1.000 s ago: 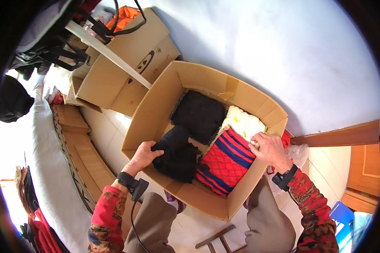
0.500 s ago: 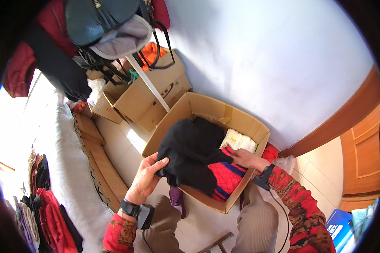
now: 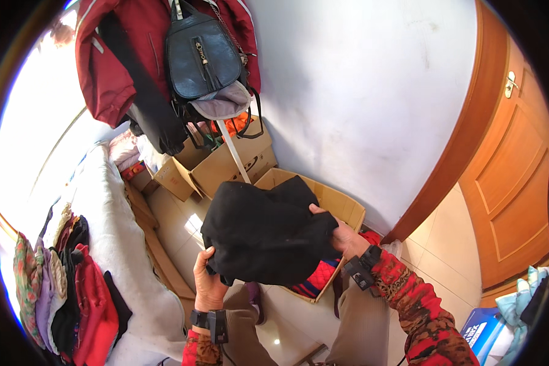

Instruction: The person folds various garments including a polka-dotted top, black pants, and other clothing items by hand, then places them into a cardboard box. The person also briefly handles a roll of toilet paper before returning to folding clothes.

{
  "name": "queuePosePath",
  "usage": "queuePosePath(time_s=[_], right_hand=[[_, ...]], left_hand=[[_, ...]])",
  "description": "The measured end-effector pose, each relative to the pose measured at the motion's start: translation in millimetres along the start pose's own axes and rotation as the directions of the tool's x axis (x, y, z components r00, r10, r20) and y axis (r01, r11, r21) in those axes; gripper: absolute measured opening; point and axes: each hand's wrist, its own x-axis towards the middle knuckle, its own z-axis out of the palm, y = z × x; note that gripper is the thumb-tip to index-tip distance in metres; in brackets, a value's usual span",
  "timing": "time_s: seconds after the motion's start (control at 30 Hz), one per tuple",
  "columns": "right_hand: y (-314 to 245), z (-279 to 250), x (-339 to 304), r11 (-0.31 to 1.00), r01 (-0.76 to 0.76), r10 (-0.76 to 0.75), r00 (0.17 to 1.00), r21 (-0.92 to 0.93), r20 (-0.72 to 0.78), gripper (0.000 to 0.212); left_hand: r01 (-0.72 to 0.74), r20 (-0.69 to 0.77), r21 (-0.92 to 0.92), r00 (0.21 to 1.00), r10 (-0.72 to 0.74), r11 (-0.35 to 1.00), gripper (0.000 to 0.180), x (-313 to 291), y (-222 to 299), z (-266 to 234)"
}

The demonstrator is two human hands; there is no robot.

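Note:
A folded or bunched black garment [image 3: 262,235] hangs between my hands, its exact kind not clear. My left hand [image 3: 208,282] grips its lower left edge, thumb on top and fingers partly behind the cloth. On the other side, my right hand [image 3: 344,239] pinches the right edge. Beneath the garment stands an open cardboard box [image 3: 346,207] on the floor in front of my knees. Red quilted cloth with dark blue bands [image 3: 311,282] shows in the box's near corner; the garment covers most of the other contents.
More cardboard boxes [image 3: 229,163] stand behind, beneath a rack with a dark backpack [image 3: 202,58] and red jacket [image 3: 107,67]. A white-covered bed [image 3: 128,256] with a row of clothes [image 3: 91,299] lies left. Wall and wooden door [image 3: 506,177] are right; a blue box [image 3: 483,329] sits lower right.
The black garment has been raised out of the box and spread between both hands. My right hand has left the red quilted cloth and now grips the garment. The view has tilted up.

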Motion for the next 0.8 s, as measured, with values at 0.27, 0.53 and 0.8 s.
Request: queuePosePath(time_s=[0.27,0.53,0.8], right_hand=[[55.3,92.3,-51.0,0.893,0.063,-0.318,0.789,-0.445,-0.526,0.028],[95.2,113.3,-68.2,0.816,0.135,-0.429,0.793,-0.563,-0.432,0.026],[137.1,108.1,-75.5,0.937,0.186,-0.317,0.806,-0.296,-0.499,0.017]], left_hand=[[0.083,-0.176,-0.114,0.979,-0.102,0.99,0.033,-57.1,-57.9,-52.7],[-0.15,-0.063,0.676,0.964,0.259,0.721,0.067,-98.8,-123.3,-57.6],[0.039,-0.06,0.209,0.998,-0.027,0.977,0.067,-148.7,-129.2,-5.8]])
